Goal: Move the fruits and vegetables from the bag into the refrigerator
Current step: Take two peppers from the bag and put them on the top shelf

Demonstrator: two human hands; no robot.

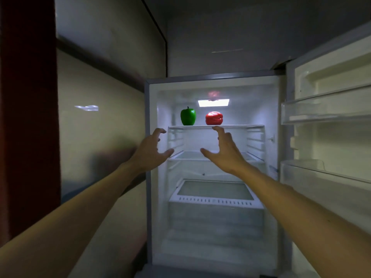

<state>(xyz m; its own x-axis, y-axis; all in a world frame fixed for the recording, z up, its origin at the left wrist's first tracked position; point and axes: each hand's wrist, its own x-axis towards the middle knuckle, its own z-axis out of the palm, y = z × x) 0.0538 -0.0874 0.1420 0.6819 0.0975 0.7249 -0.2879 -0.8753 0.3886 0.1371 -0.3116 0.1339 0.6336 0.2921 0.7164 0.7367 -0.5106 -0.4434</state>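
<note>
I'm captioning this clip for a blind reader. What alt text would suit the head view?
Two bare hands, the left hand and the right hand, reach with spread, half-curled fingers, holding nothing, toward a lit open refrigerator. A green pepper and a red vegetable stand apart on its top shelf. The door is swung open on the right.

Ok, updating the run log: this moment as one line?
refrigerator door open | green pepper and red vegetable apart on top shelf | left hand empty, open | right hand empty, open
</note>
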